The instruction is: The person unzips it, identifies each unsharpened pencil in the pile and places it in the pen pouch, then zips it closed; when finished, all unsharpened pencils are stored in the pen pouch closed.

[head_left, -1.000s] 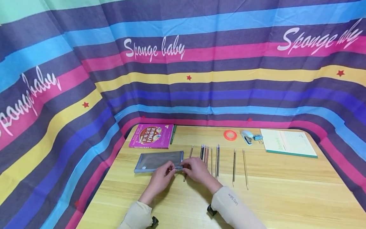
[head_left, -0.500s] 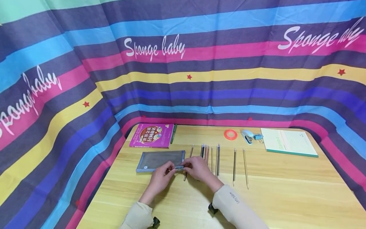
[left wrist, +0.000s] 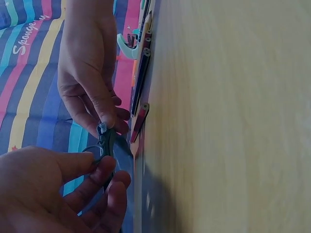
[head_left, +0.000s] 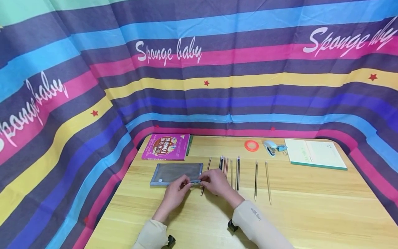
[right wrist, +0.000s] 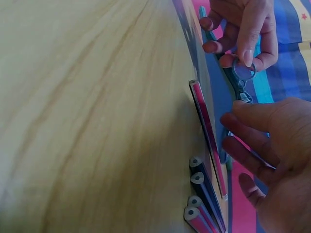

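Note:
A grey mesh pencil case [head_left: 178, 172] with a blue-grey border lies on the table in the head view. My left hand [head_left: 176, 190] pinches the zipper pull's ring [right wrist: 252, 76] between thumb and finger at the case's near right corner. Facing it, my right hand [head_left: 216, 181] pinches the end of the case beside the zipper. Both sets of fingertips are close together, and they partly hide the zipper. Under the right hand lies a dark pencil [head_left: 209, 165], seen with a red side in the right wrist view. More pencils [head_left: 225, 164] lie to its right, partly covered by that hand.
Two single pencils, one black [head_left: 256, 180] and one gold [head_left: 268, 181], lie farther right. Along the back are a purple book [head_left: 168, 147], a red tape roll [head_left: 251, 146], a light blue stapler [head_left: 269, 147], blue binder clips [head_left: 281, 148] and a notebook [head_left: 315, 154]. A striped curtain surrounds the table.
The pencil case has shifted slightly to the right, toward the right hand. Both hands keep their pinch at its corner. The whole view has drifted a little.

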Motion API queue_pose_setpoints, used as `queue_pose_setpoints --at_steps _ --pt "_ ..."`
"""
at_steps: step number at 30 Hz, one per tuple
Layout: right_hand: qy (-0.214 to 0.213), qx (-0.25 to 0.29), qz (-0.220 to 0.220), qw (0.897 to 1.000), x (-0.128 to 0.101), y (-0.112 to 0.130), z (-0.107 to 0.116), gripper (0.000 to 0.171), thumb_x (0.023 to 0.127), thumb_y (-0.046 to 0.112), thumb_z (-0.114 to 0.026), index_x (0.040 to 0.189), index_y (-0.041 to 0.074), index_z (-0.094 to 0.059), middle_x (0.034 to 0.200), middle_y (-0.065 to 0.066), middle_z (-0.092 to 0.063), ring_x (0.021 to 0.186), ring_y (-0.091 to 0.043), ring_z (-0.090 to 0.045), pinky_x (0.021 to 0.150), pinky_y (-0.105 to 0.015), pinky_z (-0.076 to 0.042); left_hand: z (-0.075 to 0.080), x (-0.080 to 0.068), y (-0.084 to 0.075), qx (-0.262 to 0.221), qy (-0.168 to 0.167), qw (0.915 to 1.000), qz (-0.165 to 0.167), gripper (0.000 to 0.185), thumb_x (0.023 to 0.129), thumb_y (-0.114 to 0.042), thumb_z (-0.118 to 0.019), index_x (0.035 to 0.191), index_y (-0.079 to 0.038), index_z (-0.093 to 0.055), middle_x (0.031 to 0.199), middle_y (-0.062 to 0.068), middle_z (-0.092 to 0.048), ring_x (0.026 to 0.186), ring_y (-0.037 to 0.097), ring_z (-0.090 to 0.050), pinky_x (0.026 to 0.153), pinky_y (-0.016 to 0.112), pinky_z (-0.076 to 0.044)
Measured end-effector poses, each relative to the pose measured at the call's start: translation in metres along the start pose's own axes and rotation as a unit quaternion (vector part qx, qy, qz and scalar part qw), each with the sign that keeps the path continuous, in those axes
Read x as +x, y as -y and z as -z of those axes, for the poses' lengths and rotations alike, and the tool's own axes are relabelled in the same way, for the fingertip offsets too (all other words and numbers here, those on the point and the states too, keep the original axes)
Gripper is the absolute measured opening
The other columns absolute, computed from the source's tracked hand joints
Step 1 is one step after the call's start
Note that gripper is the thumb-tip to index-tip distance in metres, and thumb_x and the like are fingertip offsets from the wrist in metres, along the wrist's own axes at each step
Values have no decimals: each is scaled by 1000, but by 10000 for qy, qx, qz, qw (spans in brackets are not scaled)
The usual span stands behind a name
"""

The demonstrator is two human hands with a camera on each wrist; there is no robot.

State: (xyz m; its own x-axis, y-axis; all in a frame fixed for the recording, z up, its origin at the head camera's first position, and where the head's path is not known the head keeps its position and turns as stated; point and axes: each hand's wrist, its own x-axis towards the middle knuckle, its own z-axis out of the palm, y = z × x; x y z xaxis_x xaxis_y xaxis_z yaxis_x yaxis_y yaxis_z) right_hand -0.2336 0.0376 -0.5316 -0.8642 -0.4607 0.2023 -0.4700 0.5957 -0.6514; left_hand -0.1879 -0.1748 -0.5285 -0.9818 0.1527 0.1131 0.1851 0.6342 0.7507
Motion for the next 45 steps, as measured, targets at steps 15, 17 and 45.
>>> queue_pose_setpoints --at_steps 15,17,45 --pt "-24 -103 80 9999 0 -5 3 14 88 12 -81 102 15 -81 88 2 -78 74 -3 -67 70 -16 -55 2 1 2 -583 114 9980 211 10 101 -12 -65 94 -19 -63 90 4 -68 82 12 -59 75 24 -51" --pt "-42 -140 95 9998 1 -6 3 14 88 13 -81 102 15 -81 88 3 -78 74 -2 -66 70 -16 -55 3 1 4 -628 111 9978 201 8 101 -12 -65 95 -18 -63 90 5 -68 81 12 -59 75 24 -51" --pt "-231 -433 28 9988 -4 -2 6 12 87 16 -83 98 21 -82 83 9 -75 67 0 -54 67 -21 -48 10 -3 10 -785 -52 9959 436 8 100 -9 -65 94 -13 -64 87 9 -67 79 17 -60 70 22 -51"
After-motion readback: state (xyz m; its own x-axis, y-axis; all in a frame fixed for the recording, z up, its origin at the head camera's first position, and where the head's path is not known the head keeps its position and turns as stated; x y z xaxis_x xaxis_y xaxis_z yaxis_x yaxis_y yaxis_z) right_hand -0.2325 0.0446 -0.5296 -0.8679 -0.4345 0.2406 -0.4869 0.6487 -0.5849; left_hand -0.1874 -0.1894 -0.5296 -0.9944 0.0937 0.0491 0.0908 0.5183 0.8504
